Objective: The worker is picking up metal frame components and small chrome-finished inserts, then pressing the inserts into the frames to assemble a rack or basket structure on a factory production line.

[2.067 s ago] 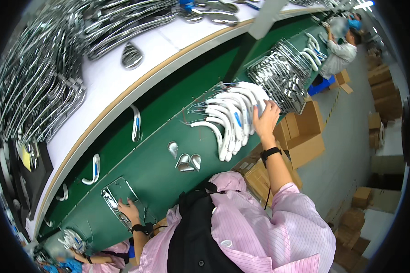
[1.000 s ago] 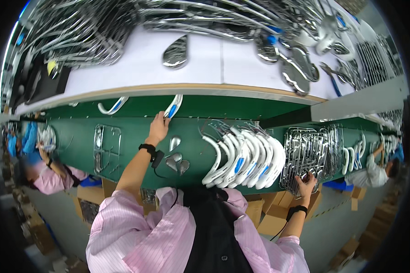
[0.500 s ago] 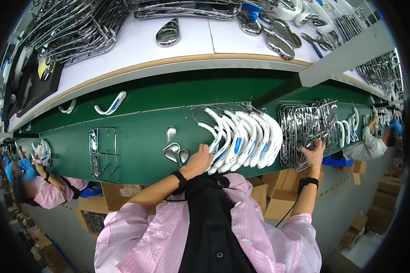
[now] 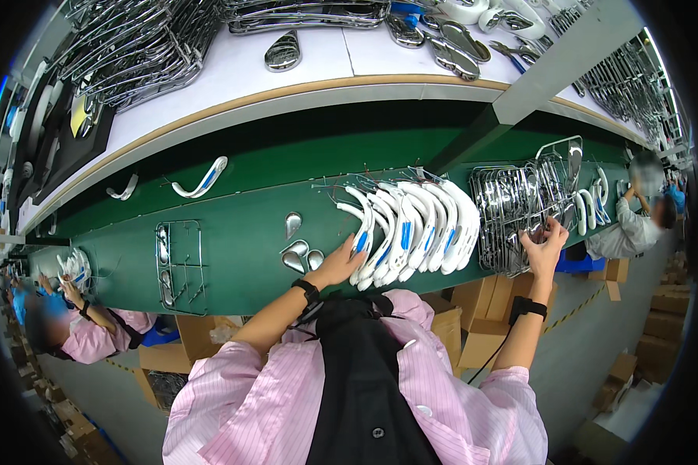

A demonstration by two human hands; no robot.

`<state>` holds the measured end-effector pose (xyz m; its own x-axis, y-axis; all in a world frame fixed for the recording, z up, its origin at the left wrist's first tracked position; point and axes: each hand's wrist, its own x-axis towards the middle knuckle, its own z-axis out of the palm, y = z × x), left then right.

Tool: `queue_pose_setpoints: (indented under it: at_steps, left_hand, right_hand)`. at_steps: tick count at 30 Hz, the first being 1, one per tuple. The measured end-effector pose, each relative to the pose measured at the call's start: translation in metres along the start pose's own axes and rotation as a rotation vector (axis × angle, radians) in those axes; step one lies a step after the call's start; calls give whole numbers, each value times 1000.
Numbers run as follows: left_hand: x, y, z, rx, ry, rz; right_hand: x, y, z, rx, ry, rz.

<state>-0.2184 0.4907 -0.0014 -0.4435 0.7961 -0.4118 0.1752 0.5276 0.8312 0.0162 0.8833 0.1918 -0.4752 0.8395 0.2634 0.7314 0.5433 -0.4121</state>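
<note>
On the green bench a row of white curved plastic handles (image 4: 428, 232) with blue strips and thin wires leans together. My left hand (image 4: 338, 263) is closed on the lower part of the leftmost white curved handle (image 4: 362, 232). Beside the row, to the right, stands a dense stack of chrome wire frames (image 4: 504, 217). My right hand (image 4: 544, 246) grips one chrome wire frame (image 4: 558, 159) at the stack's right side; its top rises above the others. Left of my left hand lie several shiny teardrop-shaped caps (image 4: 293, 225).
A single wire frame (image 4: 182, 267) lies at the bench's left. An overhead shelf (image 4: 318, 85) with chrome parts crosses the far side, and a grey post (image 4: 512, 108) slants down from it. Cardboard boxes (image 4: 485, 314) stand below. Co-workers (image 4: 93, 329) sit at both sides.
My right hand has lifted one wire frame partly up from the stack, tilting it right. My left hand has shifted onto the leftmost white handle. The view has moved slightly.
</note>
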Motion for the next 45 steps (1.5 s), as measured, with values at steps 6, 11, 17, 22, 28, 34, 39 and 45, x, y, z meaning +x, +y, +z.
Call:
queue_pose_setpoints:
  at_steps: [6, 11, 17, 22, 28, 34, 39, 45]
  left_hand:
    - [20, -33, 4, 30, 81, -1]
    - [14, -36, -6, 81, 194, 2]
    - [-17, -40, -50, 640, 622, 82]
    - [-29, -67, -52, 872, 421, 3]
    - [-61, -110, -84, 869, 409, 61]
    - [-113, -157, -134, 894, 402, 12]
    - [-114, -147, -176, 791, 573, 92]
    - [-4, -142, -268, 780, 763, 40]
  right_hand:
    - [-18, -29, -17, -25, -5, -92]
    - [-41, -28, -25, 3, 2, -52]
    - [-74, -48, -47, -27, -18, -18]
    - [-101, -71, -43, -4, -38, -25]
    - [-131, -109, -38, -30, -75, 12]
    - [-160, -148, -31, -48, -69, 12]
    - [-183, -171, -28, -68, -73, 24]
    - [-213, -198, -30, -63, -38, 152]
